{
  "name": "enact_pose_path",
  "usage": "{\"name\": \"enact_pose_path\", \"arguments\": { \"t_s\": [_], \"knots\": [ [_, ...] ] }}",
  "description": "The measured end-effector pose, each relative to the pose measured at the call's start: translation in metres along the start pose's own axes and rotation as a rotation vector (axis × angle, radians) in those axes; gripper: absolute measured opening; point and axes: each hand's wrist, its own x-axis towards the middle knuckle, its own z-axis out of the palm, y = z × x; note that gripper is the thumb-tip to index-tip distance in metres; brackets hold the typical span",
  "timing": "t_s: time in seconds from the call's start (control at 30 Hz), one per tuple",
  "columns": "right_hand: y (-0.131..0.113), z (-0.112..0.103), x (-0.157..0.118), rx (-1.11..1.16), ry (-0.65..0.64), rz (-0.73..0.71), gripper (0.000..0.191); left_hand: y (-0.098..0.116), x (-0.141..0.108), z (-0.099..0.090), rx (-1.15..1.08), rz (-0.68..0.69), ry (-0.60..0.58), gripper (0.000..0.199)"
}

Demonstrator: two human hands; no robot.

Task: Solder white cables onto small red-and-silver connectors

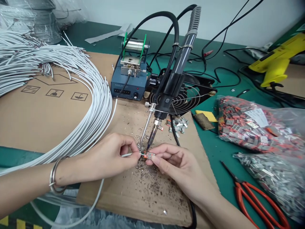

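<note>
My left hand (pixel 119 156) is closed, pinching a white cable (pixel 126 155) close to its stripped end. Thumb and fingers of my right hand (pixel 176 165) grip a small metal USB connector (pixel 150 155) with an orange-red board. Thin wires from the cable meet the board between my two hands. Right above this spot stands the tip of a soldering iron (pixel 152 136), mounted at a slant, with a thin metal feed tube (pixel 147 125) beside it. Whether the tip touches the joint I cannot tell. Solder specks (pixel 157 187) litter the cardboard (pixel 114 197) below.
A large bundle of white cables (pixel 100 105) curves along the left. Behind stand a blue solder feeder (pixel 128 82) with a solder spool (pixel 134 44) and a black fan (pixel 188 98). On the right lie bags of connectors (pixel 252 127) and metal shells (pixel 271 178), red-handled pliers (pixel 257 197) and a yellow tool (pixel 274 60).
</note>
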Motion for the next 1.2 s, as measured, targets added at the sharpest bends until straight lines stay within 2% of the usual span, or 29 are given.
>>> {"name": "enact_pose_path", "arguments": {
  "t_s": [0.27,0.77,1.2],
  "knots": [
    [-0.0017,-0.0005,0.0003,0.005,-0.007,-0.008,0.011,-0.0008,0.0002,0.0001,-0.020,0.008,0.001,0.014],
    [-0.0023,0.0017,0.0021,-0.003,0.015,0.035,0.020,-0.0014,0.0009,0.0005,0.026,0.007,-0.004,0.014],
    [-0.0034,0.0002,0.0012,-0.011,-0.004,0.018,0.017,-0.0028,-0.0002,0.0011,0.001,0.038,-0.002,0.014]
  ]
}}
